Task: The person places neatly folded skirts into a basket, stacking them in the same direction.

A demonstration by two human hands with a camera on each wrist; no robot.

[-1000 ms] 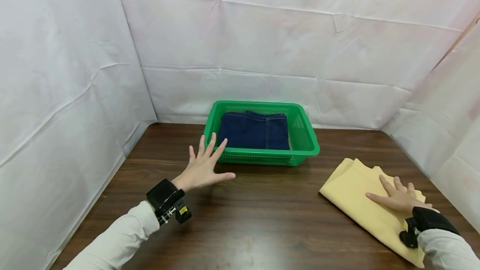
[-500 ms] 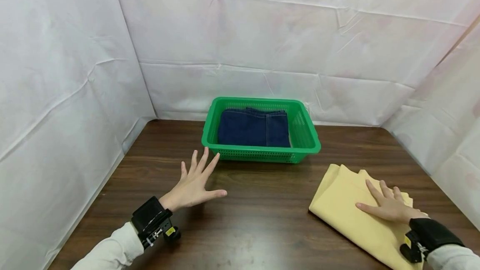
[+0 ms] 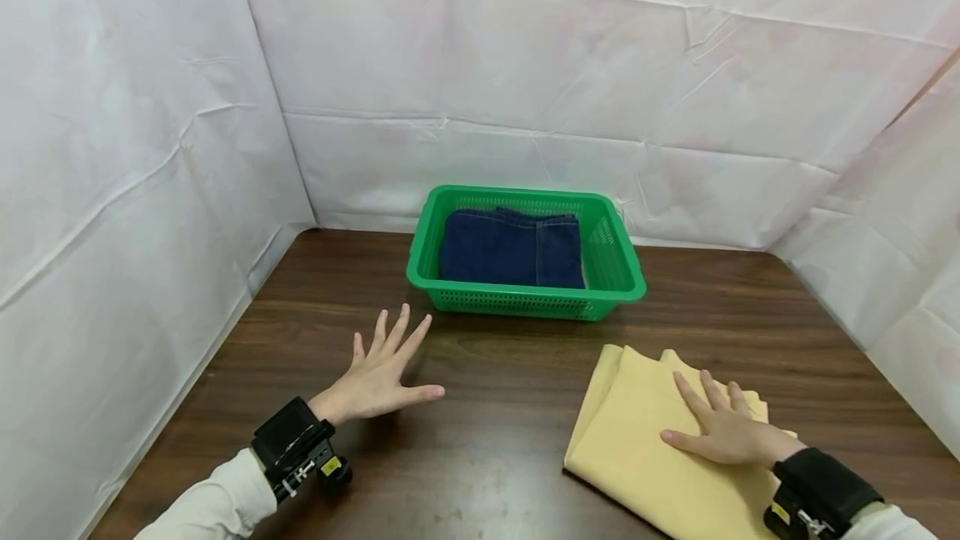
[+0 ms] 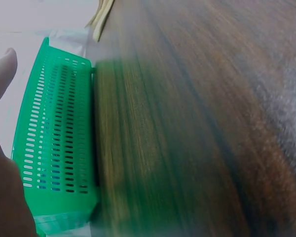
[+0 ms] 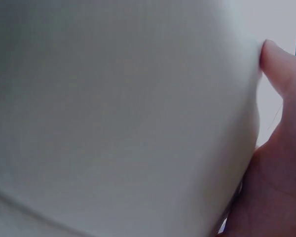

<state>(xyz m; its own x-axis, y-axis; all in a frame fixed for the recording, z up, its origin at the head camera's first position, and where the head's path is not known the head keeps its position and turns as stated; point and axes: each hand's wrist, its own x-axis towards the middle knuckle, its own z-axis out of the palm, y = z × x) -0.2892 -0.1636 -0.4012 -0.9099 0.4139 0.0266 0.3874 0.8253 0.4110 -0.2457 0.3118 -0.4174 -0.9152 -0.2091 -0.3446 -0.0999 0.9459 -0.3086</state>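
In the head view a folded yellow cloth (image 3: 637,440) lies on the right of the table. My right hand (image 3: 731,432) rests on top of it with spread fingers; in the right wrist view the thumb (image 5: 281,66) touches the cloth (image 5: 123,118), which fills most of that picture. To the left, my left hand (image 3: 375,382) is held over the table with its fingers spread, and nothing is in it. Just beyond its fingertips stands a green plastic basket (image 3: 525,293), whose slotted side (image 4: 59,128) shows in the left wrist view. Folded dark blue denim (image 3: 495,248) lies inside the basket.
The brown wooden table (image 3: 487,390) meets a white sheet wall (image 3: 525,65) behind the basket. White sheeting (image 3: 127,190) also closes off the left side, and more hangs at the right.
My right hand and the yellow cloth beneath it have moved left. My left hand has drawn back toward me, away from the basket. The basket and denim look unmoved on the table.
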